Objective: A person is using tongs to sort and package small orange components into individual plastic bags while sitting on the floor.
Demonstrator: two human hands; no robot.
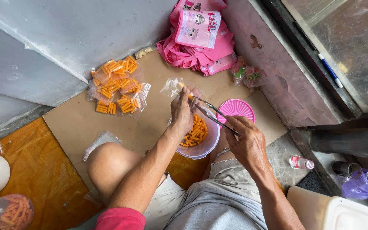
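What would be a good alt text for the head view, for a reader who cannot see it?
A seated person's left hand holds open a small clear bag while the right hand uses metal tongs to put an orange snack stick in it, above a bowl of such sticks. Filled bags lie on cardboard, with a pink lid and pink pouches nearby.

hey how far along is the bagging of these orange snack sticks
Done: a pile of filled small bags lies on the cardboard. In hand: the left hand holds an open clear bag while the right hand feeds it with metal tongs. Left: sticks in the bowl and empty bags.
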